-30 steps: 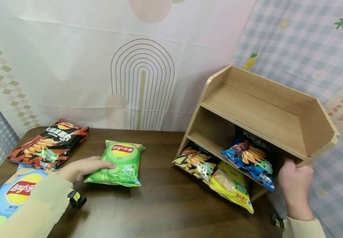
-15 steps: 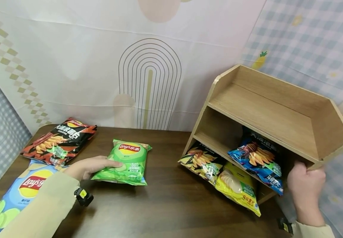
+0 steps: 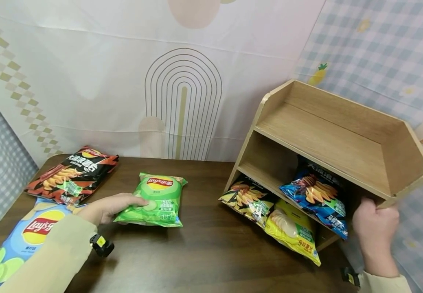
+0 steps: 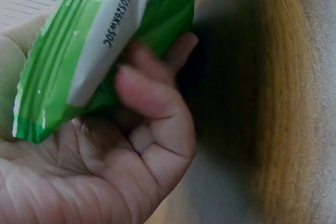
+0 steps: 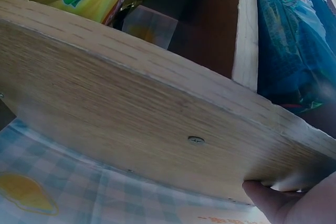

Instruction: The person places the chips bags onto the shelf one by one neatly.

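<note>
My left hand (image 3: 110,206) grips the lower left corner of a green Lay's chip bag (image 3: 165,195). The thumb lies on top of the bag, and in the left wrist view the fingers curl beneath its crimped end (image 4: 47,87). At the right, my right hand (image 3: 376,224) holds the right side of a wooden shelf (image 3: 332,134), just below its top board. The right wrist view has the thumb pressed to the outer side panel (image 5: 157,114). A blue chip bag (image 3: 315,191) lies tilted on the middle shelf, sticking out at the front.
Below it, a black-and-yellow chip bag (image 3: 249,199) and a yellow one (image 3: 292,232) jut from the bottom compartment. At left, a black-and-red bag (image 3: 73,175) lies behind a light blue bag (image 3: 24,240), which my left forearm overlaps. Brown table (image 3: 182,260); fabric hangs behind.
The head view has turned slightly left, so everything sits further right in it. Both hands keep their hold, with hardly any movement of the bag or shelf.
</note>
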Motion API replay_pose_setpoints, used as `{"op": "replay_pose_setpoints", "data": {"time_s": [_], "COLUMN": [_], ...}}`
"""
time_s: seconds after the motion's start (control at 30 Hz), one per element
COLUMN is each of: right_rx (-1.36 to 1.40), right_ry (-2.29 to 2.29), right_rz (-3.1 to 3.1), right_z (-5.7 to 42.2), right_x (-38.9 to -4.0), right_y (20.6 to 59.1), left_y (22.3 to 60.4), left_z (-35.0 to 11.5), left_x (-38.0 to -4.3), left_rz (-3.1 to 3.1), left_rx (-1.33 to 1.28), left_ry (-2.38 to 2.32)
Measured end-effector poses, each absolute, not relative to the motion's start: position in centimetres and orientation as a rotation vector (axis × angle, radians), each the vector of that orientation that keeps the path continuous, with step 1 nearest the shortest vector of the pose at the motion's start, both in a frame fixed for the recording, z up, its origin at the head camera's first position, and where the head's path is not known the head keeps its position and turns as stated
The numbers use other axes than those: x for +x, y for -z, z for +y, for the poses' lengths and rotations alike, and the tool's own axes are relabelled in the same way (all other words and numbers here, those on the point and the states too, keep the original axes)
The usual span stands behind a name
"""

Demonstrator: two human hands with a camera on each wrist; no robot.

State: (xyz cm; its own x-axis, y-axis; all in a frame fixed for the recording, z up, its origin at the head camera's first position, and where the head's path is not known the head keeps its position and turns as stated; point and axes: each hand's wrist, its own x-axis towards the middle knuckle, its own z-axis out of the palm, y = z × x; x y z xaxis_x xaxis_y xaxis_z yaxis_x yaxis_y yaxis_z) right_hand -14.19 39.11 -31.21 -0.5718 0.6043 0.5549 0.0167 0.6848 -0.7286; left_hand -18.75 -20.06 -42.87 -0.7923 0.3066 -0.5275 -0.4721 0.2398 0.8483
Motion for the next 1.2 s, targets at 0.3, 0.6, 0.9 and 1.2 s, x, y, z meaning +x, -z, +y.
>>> {"op": "replay_pose_setpoints", "data": {"time_s": [0.3, 0.6, 0.9, 1.2], "right_rx": [-0.471, -0.459, -0.453, -0.454], "right_ry": [-0.856, -0.893, -0.897, -0.902], "right_rz": [-2.027, -2.017, -2.032, -2.024], "right_z": [39.1, 38.9, 38.9, 39.1], "right_x": [-14.3, -14.2, -14.3, -14.3], "right_y": [31.2, 31.0, 31.0, 31.2], "left_y": [43.6, 44.1, 44.2, 41.7], "left_z": [-19.9, -19.6, -19.2, -16.8], "left_x": [-18.5, -18.5, -18.3, -17.7], "left_rz": [1.703, 1.752, 1.764, 1.699], "left_rx": [-0.108, -0.084, 0.061, 0.376], "left_ry": [-1.802, -1.799, -1.802, -1.748]}}
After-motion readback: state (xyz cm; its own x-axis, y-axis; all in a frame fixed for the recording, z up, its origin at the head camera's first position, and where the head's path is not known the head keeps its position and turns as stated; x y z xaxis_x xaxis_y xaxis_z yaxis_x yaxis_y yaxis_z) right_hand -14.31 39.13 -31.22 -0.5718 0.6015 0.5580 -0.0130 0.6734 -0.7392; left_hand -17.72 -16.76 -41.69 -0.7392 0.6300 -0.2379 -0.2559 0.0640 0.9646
